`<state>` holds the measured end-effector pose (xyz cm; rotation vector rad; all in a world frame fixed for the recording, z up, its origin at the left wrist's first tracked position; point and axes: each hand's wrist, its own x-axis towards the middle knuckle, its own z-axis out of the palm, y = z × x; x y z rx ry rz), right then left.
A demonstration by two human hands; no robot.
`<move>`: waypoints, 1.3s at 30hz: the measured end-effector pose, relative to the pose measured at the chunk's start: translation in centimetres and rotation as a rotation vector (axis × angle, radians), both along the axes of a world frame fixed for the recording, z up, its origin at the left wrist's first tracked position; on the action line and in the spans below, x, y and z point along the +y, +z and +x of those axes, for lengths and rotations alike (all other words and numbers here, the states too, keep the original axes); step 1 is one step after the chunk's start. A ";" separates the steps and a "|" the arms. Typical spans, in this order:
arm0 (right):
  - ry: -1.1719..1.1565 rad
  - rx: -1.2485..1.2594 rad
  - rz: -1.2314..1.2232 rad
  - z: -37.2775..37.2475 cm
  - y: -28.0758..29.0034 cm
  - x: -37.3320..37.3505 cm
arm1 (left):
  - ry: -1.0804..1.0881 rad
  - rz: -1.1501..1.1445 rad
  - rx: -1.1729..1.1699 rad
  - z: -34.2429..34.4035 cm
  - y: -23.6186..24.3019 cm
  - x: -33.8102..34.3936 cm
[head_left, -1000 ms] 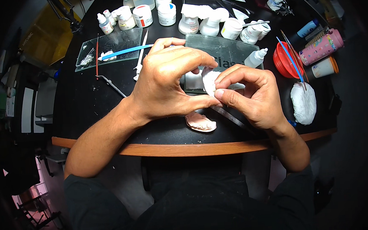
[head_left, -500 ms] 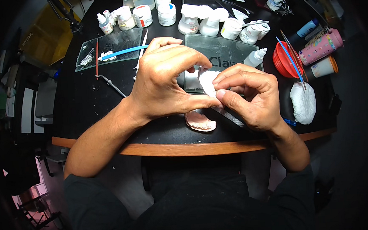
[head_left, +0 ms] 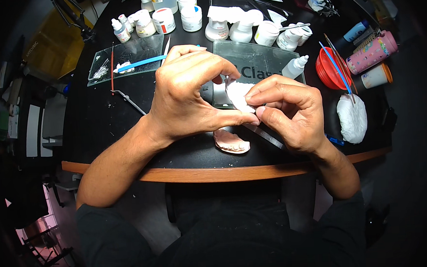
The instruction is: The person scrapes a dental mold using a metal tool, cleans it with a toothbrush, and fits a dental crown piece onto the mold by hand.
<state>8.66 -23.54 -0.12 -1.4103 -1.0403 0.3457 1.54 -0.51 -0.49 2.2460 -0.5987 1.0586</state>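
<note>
A white dental cast (head_left: 239, 95) is held up over the near middle of the desk. My left hand (head_left: 186, 93) curves round it, thumb at its lower end and fingertips at its upper end. At the cast's right side, the thumb and forefinger of my right hand (head_left: 292, 106) pinch its edge; whether a small piece is also between them is hidden. A pinkish dental cast (head_left: 231, 142) with a row of teeth lies on the desk below my hands. Beside it, partly behind my right hand, is a narrow metallic strip (head_left: 267, 136).
Glass slabs (head_left: 262, 52) lie behind my hands; the left slab (head_left: 142, 49) carries a blue-handled tool (head_left: 145, 62). Several white jars (head_left: 192, 20) line the back. To the right are a dropper bottle (head_left: 295, 67), red bowl (head_left: 329, 70), pink tumbler (head_left: 375, 55) and white wad (head_left: 353, 117).
The white cast has tilted slightly in my fingers, and its edge shows more plainly. My right thumb has shifted a little along it. The pinkish cast stays put.
</note>
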 end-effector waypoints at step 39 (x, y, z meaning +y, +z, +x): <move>-0.025 -0.115 0.012 0.2 -0.3 0.1 | -0.035 0.028 0.006 -0.1 -0.2 -0.3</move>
